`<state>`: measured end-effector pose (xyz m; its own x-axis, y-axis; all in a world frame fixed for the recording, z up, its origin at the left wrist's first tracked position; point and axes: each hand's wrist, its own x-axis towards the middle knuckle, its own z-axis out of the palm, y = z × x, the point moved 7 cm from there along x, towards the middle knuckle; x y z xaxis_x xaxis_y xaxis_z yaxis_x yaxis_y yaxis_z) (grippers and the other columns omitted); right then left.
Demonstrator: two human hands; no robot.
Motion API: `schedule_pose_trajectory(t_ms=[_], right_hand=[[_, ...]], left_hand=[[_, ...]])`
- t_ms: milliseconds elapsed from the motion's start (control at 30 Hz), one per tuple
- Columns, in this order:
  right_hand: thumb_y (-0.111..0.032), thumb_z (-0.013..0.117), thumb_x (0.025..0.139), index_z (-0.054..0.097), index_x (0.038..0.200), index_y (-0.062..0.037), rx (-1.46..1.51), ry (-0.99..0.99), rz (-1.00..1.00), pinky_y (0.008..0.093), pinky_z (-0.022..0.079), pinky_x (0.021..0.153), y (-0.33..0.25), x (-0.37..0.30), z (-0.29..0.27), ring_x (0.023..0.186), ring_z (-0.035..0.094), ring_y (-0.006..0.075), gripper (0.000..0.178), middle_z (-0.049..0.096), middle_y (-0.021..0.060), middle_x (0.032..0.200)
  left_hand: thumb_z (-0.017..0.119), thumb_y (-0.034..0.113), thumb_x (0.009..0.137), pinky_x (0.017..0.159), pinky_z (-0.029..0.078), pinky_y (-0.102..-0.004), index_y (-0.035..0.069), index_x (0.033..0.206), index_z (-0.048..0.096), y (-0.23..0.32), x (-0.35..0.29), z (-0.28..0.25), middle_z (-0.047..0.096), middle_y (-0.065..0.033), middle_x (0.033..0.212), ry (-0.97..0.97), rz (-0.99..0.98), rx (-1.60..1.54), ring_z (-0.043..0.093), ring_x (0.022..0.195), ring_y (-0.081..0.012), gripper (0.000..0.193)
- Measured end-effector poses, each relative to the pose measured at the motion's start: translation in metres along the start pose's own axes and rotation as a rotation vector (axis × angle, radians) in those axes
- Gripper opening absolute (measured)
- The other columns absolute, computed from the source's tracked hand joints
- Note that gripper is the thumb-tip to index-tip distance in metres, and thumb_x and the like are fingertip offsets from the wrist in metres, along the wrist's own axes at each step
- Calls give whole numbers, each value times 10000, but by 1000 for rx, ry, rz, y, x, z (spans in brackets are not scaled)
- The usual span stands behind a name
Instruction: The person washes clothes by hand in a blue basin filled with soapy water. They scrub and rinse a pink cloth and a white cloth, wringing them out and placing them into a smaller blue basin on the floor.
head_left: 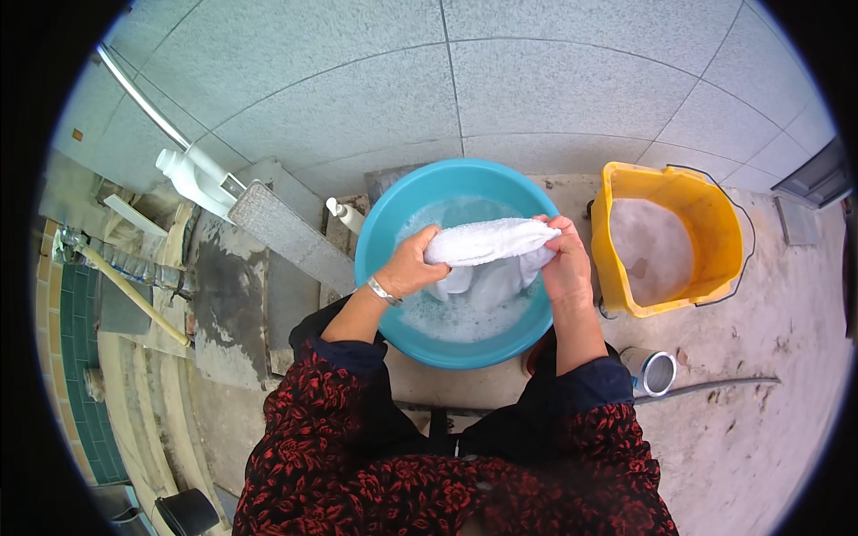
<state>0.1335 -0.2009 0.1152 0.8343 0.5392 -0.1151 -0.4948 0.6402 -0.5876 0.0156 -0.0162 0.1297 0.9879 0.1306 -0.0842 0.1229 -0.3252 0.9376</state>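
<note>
A white wet cloth (490,243) is stretched between both of my hands above a round blue basin (384,232) full of soapy water. My left hand (409,268) grips the cloth's left end; a silver bracelet sits on that wrist. My right hand (565,259) clasps the right end, and part of the cloth hangs down into the suds. My sleeves are dark with a red flower pattern.
A yellow bucket (715,223) with foamy water stands right of the basin. A metal cup (654,372) lies near my right elbow. A grey washboard slab (290,234), a white bottle (347,214) and white pipes (192,179) sit to the left. Grey tiled wall behind.
</note>
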Motion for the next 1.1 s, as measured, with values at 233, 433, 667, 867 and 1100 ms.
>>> schedule_pose_trajectory(t_ms=[233,433,667,867,1100], right_hand=[[109,386,639,492,793,-50,-226,-57,-70,310,380,889,-1,-1,14,949,498,210,245,558,114,971],[65,451,726,545,913,-41,-632,26,-130,302,350,932,-15,-9,33,1060,481,170,234,554,87,1083],[-80,451,798,521,997,-78,-479,321,200,287,420,782,-12,-13,-20,863,563,129,211,610,58,965],[-71,457,813,512,1014,-84,-479,340,228,280,445,760,-15,-14,-26,863,577,138,209,608,68,963],[-66,459,809,515,1007,-75,-444,338,235,268,456,745,-18,-14,-24,843,580,137,206,610,67,945]], left_hand=[[617,37,671,720,439,-263,16,1009,508,11,-19,-12,548,-56,900,58,38,-165,523,832,-129,356],[603,65,680,766,439,-265,10,1048,518,-47,-23,-33,590,-59,914,262,-137,-67,561,838,-150,382],[680,333,637,898,411,-370,43,1228,437,-110,-28,-20,484,-184,1208,-84,-593,892,482,1087,-330,702],[724,442,586,966,365,-356,61,1343,288,-77,10,-18,409,-192,1296,32,-491,818,421,1175,-313,953],[735,523,558,989,345,-336,-13,1318,312,-101,36,4,387,-230,1307,-78,-690,759,390,1219,-303,1022]])
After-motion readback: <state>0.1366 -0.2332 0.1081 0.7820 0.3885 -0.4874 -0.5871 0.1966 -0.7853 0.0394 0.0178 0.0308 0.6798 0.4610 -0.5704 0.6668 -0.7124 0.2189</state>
